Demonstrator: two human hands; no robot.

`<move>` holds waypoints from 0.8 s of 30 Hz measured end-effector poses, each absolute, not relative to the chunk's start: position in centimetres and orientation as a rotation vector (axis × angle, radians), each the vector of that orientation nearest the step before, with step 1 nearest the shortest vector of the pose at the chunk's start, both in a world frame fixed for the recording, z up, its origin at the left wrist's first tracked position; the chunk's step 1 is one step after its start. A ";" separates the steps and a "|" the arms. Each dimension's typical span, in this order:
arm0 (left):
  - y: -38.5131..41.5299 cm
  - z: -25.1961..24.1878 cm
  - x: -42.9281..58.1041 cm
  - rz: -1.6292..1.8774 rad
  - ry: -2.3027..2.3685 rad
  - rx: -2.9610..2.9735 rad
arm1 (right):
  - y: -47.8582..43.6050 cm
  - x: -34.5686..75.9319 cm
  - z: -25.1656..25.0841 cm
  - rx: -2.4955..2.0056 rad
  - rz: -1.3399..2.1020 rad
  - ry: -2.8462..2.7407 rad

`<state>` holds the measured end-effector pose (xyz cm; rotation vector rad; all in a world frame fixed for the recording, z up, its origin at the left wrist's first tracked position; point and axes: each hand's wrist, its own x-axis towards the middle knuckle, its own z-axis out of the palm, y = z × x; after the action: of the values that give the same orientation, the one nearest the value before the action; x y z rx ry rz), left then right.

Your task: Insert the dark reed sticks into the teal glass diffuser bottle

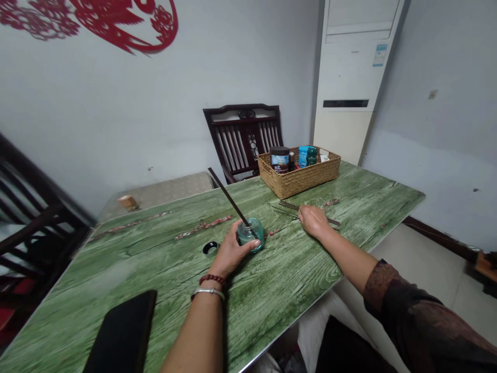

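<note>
My left hand (233, 246) is wrapped round a small teal glass bottle (256, 228) that stands upright on the green table. One dark thin stick (227, 194) leans out of the bottle's neck, tilted to the left. Beside that hand lies a black ring-shaped cap (210, 247). My right hand (312, 220) rests at the table to the right, its fingers closed on several dark sticks (289, 205) lying there. The stick ends show on both sides of the hand; the fingertips are partly hidden.
Behind the hands stands a woven basket (306, 180) with jars and bottles. A black phone-like slab (122, 331) lies at the front left of the green table (171, 269). Dark wooden chairs (248, 137) stand beyond and at the left. A small orange-brown object (128, 202) sits far left.
</note>
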<state>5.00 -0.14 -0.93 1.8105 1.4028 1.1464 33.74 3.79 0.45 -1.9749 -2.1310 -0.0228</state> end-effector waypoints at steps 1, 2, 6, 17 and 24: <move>-0.1 -1.0 5.0 1.150 1.401 1.803 | 3.7 33.6 1.1 -1.922 0.005 -2.100; -0.1 -1.0 5.0 1.152 1.400 1.798 | 3.6 33.3 1.9 -1.843 0.040 -2.057; 0.1 -1.4 4.9 1.170 1.379 1.806 | 3.9 31.7 6.2 -1.315 0.291 -1.794; 0.3 -1.8 4.9 1.162 1.359 1.829 | 3.4 22.2 12.0 -0.592 0.689 -1.532; 0.3 -1.7 4.9 1.177 1.363 1.822 | 4.2 20.6 8.9 -0.834 0.553 -1.706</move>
<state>4.93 0.34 -1.70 1.8220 1.3631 1.1766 20.60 4.23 8.87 -0.8344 -1.7059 0.5525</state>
